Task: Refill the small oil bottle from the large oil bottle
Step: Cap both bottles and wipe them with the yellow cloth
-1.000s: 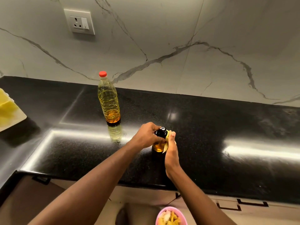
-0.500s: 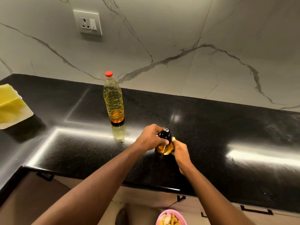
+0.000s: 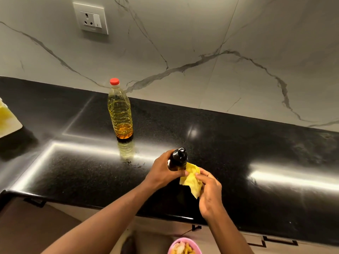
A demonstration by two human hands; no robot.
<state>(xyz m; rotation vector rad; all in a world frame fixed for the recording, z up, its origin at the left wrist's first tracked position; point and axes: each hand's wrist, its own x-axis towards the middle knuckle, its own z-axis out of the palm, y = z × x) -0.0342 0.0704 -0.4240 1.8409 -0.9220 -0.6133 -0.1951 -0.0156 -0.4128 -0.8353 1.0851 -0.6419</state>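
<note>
The large oil bottle, clear plastic with a red cap and yellow oil, stands upright on the black counter near the wall. The small oil bottle, dark with a black cap on, is near the counter's front edge. My left hand is wrapped around its left side. My right hand holds a crumpled yellow cloth against the bottle's right side, covering its lower part.
A white board with yellow items lies at the counter's left edge. A wall socket sits above on the marble wall. A pink bowl with food is below the counter, in front of the cabinets.
My right hand with the yellow cloth has slid down and right along the small bottle. My left hand keeps its hold on the bottle. The large bottle has not moved.
</note>
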